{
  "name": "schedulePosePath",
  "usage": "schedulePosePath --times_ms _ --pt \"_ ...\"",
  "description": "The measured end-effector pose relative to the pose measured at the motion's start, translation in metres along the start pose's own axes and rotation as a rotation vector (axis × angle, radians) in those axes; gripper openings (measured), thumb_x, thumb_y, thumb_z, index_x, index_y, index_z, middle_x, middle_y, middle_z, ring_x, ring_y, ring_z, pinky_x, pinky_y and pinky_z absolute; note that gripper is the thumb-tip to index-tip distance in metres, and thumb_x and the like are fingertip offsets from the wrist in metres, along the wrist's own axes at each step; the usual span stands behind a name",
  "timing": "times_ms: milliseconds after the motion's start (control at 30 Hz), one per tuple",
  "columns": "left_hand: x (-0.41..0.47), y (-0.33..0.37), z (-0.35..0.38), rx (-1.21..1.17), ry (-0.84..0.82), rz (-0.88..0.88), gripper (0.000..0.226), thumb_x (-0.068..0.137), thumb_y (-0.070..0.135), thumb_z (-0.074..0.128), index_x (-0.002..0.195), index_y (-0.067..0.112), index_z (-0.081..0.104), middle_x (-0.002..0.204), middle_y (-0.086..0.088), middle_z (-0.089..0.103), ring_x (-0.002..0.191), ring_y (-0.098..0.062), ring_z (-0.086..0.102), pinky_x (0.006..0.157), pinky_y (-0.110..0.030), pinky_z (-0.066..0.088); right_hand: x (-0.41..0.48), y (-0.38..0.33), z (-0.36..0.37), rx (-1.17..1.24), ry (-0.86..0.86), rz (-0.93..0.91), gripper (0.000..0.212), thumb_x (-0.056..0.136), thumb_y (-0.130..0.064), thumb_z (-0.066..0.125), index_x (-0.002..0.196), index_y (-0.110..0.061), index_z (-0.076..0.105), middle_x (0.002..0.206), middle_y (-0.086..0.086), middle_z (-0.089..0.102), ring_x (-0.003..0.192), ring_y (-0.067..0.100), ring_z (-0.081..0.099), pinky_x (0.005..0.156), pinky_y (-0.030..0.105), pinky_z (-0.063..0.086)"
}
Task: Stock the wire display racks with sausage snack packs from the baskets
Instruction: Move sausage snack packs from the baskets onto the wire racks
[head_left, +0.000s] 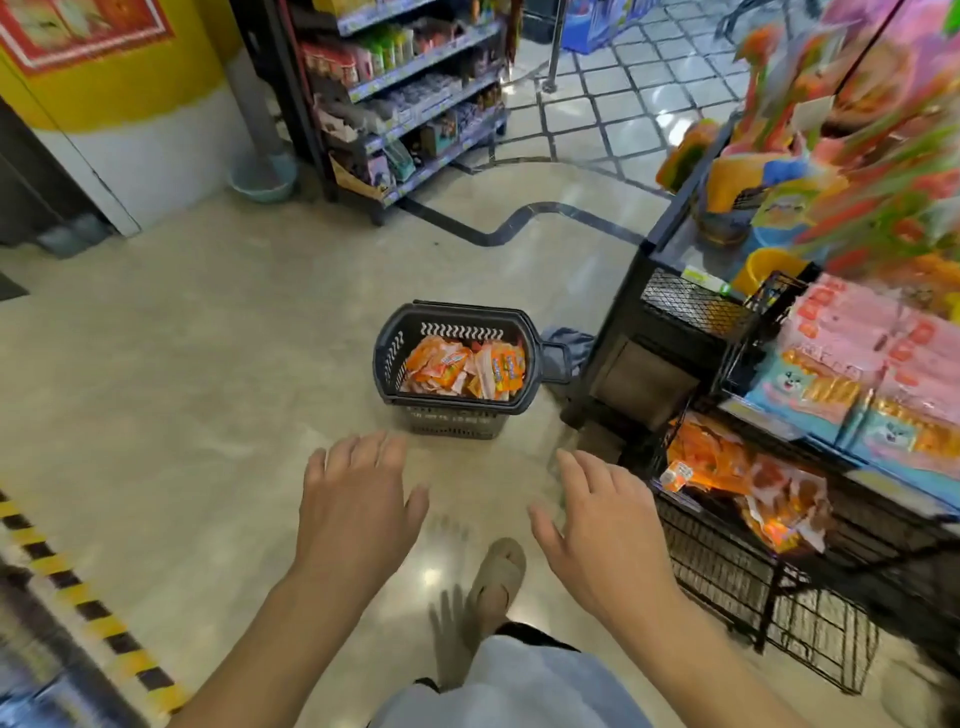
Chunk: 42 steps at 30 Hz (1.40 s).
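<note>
Beige sandal (496, 574), green basin (262, 182), striped floor tape (78, 597)

I can read nothing here. The print on the orange packs (457, 366) in the basket (393, 332), on the pink packs (852, 322) on the wire rack (691, 304) at right, on the red-framed poster (78, 31) far left, and on the price strips (415, 67) of the far shelf (332, 78) is too blurred to make out.

Glossy beige floor (218, 364), dark basket (387, 358) of orange packs standing on it, wire rack (727, 587) beside
</note>
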<state>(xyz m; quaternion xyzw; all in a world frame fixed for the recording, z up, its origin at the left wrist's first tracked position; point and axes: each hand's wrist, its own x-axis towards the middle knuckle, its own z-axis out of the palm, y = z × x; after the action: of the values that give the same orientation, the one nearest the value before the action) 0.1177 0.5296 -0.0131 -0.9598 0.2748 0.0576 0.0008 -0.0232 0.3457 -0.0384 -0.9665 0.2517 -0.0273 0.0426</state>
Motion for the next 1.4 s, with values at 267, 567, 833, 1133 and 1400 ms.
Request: schedulePosePath --times_ms 267,567,833,1133,1400 --pt "0.099 -0.018 -0.001 0.002 -0.039 -0.113 0.055 0.078 0.042 0.082 0.122 0.012 0.071 0.127 -0.012 0.070 0.117 -0.037 0.065 0.097 -0.057 0.052 0.145 -0.004 0.007 0.013 -0.025 -0.120 0.064 0.088 -0.053 0.068 0.134 -0.008 0.063 0.121 0.012 0.070 0.105 0.034 0.068 0.092 0.048 0.056" --pt "0.231 -0.015 -0.028 -0.063 -0.046 -0.178 0.060 0.100 0.051 0.049 0.152 0.022 0.043 0.159 -0.002 0.043 0.146 -0.026 0.037 0.121 -0.047 0.029 0.296 -0.002 0.005 0.050 -0.024 -0.184 0.062 0.093 -0.054 0.059 0.139 -0.012 0.058 0.129 0.010 0.067 0.112 0.032 0.066 0.095 0.048 0.054" --pt "0.369 -0.034 -0.010 -0.101 -0.099 -0.112 0.057 0.101 0.050 0.050 0.149 0.020 0.047 0.153 -0.003 0.049 0.141 -0.025 0.043 0.116 -0.045 0.033 0.381 -0.010 0.042 0.004 -0.179 -0.054 0.063 0.093 -0.058 0.062 0.138 -0.015 0.060 0.129 0.007 0.068 0.114 0.029 0.066 0.097 0.046 0.053" --pt "0.506 -0.050 0.043 -0.094 -0.278 0.048 0.056 0.098 0.047 0.055 0.145 0.019 0.052 0.147 -0.003 0.055 0.137 -0.025 0.048 0.115 -0.046 0.037 0.475 -0.025 0.104 0.022 -0.325 0.146 0.067 0.094 -0.059 0.057 0.144 -0.015 0.057 0.138 0.007 0.064 0.124 0.029 0.062 0.103 0.046 0.051" --pt "0.584 -0.036 0.187 -0.143 -0.401 0.075 0.072 0.101 0.054 0.048 0.161 0.025 0.022 0.167 0.001 0.025 0.152 -0.020 0.023 0.125 -0.038 0.019 0.544 -0.003 0.249 0.038 -0.469 0.155 0.071 0.096 -0.062 0.050 0.153 -0.019 0.046 0.153 0.007 0.052 0.138 0.029 0.051 0.113 0.045 0.043"
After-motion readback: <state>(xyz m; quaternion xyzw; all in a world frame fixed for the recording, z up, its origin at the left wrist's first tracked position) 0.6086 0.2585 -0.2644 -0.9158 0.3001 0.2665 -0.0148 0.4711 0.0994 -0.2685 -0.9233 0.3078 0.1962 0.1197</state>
